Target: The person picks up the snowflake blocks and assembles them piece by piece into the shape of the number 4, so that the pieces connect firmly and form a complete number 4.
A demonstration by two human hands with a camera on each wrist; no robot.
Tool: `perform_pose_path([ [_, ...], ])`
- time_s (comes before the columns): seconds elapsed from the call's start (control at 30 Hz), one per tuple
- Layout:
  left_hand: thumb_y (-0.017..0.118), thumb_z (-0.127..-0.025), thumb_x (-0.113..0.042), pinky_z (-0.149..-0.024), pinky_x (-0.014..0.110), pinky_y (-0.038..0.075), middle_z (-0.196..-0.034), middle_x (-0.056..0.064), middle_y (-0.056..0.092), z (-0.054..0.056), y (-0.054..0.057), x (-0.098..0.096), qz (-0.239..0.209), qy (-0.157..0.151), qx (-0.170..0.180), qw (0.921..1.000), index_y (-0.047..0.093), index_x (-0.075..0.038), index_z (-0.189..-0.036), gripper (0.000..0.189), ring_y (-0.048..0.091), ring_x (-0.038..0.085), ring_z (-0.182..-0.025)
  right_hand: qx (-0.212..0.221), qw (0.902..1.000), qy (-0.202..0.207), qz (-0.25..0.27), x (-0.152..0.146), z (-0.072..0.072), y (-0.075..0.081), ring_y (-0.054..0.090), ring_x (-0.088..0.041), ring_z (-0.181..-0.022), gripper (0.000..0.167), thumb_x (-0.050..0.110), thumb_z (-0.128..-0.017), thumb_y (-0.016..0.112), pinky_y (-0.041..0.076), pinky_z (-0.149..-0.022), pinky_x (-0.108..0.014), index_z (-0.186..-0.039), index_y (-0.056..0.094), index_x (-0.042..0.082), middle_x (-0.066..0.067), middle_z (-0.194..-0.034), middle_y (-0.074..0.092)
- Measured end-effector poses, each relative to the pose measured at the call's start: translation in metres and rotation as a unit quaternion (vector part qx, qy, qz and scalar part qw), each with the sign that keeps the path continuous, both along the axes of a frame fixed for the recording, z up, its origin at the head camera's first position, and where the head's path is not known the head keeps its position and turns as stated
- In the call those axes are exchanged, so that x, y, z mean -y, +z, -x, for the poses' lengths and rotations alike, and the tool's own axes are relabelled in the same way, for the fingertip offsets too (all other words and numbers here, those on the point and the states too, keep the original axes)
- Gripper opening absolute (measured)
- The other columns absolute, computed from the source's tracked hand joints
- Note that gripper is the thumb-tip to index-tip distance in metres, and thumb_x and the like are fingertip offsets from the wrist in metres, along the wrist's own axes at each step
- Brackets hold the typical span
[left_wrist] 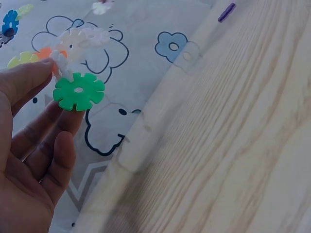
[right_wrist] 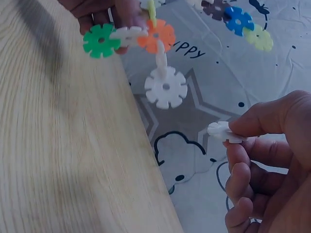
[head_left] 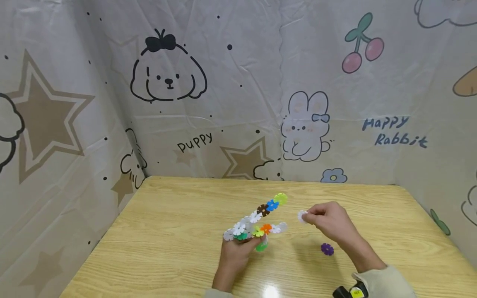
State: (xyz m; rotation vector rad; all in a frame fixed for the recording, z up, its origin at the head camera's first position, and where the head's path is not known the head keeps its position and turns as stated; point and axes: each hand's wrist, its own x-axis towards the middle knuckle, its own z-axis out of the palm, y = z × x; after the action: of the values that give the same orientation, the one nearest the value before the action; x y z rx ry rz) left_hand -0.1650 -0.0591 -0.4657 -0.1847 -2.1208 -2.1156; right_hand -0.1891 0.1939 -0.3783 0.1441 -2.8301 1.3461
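Note:
My left hand (head_left: 235,253) grips a built piece of interlocking snowflake discs (head_left: 239,228) above the table. Its white, green, yellow, orange, brown and blue discs branch into two arms. In the left wrist view, thumb and fingers pinch it near a green disc (left_wrist: 78,91). Off to the right, my right hand (head_left: 333,221) pinches a single white snowflake disc (right_wrist: 221,132) between thumb and forefinger, apart from the built piece. A white disc (right_wrist: 166,87) ends the nearer arm, beside the orange disc (right_wrist: 156,36).
A purple snowflake disc (head_left: 327,249) lies on the wooden table (head_left: 160,236), below the right hand. Behind and at the sides hangs a printed cloth (head_left: 238,103). A black device with a yellow label (head_left: 357,292) shows at the right sleeve (head_left: 385,283).

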Motion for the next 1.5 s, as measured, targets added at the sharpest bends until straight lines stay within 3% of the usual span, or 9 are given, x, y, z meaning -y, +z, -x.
perform_pose_path([
  [0.3, 0.086, -0.077, -0.010, -0.067, 0.025, 0.050, -0.073, -0.003, 0.062, 0.001, 0.000, -0.005, -0.021, -0.020, -0.020, 0.9994, 0.069, 0.001, -0.093, 0.026, 0.055, 0.009, -0.069, -0.010, 0.9994, 0.006, 0.032, 0.021, -0.001, 0.007, 0.048, -0.020, -0.068, 0.014, 0.016, -0.089, 0.071, 0.042, -0.063, -0.035, -0.088, 0.078, 0.003, -0.003, -0.071, 0.058],
  [0.7, 0.087, -0.077, -0.011, -0.071, 0.027, 0.052, -0.080, 0.000, 0.068, 0.001, 0.001, -0.007, -0.011, -0.017, -0.019, 0.9996, 0.072, -0.001, -0.100, 0.029, 0.060, 0.011, -0.073, -0.023, 0.9982, 0.011, 0.055, 0.046, -0.003, 0.008, 0.043, -0.018, -0.059, 0.013, 0.014, -0.086, 0.072, 0.035, -0.052, -0.031, -0.083, 0.079, 0.004, -0.004, -0.079, 0.066],
  [0.97, 0.086, -0.078, -0.013, -0.080, 0.030, 0.054, -0.093, 0.002, 0.074, -0.001, 0.001, -0.009, -0.010, -0.021, -0.021, 0.9995, 0.073, -0.003, -0.107, 0.034, 0.068, 0.015, -0.084, -0.026, 0.9970, 0.015, 0.072, 0.060, -0.005, 0.006, 0.064, -0.019, -0.076, 0.014, 0.014, -0.086, 0.072, 0.050, -0.062, -0.035, -0.087, 0.080, 0.001, -0.008, -0.091, 0.074],
  [1.27, 0.087, -0.078, -0.015, -0.087, 0.030, 0.052, -0.102, 0.002, 0.074, -0.001, 0.001, -0.010, -0.003, -0.013, -0.033, 0.9994, 0.073, -0.003, -0.112, 0.038, 0.069, 0.016, -0.096, -0.028, 0.9970, 0.010, 0.072, 0.069, -0.005, 0.004, 0.054, -0.017, -0.063, 0.016, 0.012, -0.083, 0.073, 0.038, -0.050, -0.031, -0.073, 0.078, 0.000, -0.009, -0.087, 0.074],
  [1.5, 0.087, -0.078, -0.013, -0.087, 0.031, 0.053, -0.102, 0.002, 0.074, 0.000, 0.000, -0.011, -0.002, -0.007, -0.041, 0.9991, 0.073, -0.001, -0.112, 0.039, 0.069, 0.016, -0.096, -0.033, 0.9976, 0.008, 0.060, 0.072, -0.007, 0.004, 0.052, -0.017, -0.064, 0.014, 0.013, -0.084, 0.074, 0.037, -0.051, -0.031, -0.075, 0.079, 0.003, -0.006, -0.086, 0.074],
])
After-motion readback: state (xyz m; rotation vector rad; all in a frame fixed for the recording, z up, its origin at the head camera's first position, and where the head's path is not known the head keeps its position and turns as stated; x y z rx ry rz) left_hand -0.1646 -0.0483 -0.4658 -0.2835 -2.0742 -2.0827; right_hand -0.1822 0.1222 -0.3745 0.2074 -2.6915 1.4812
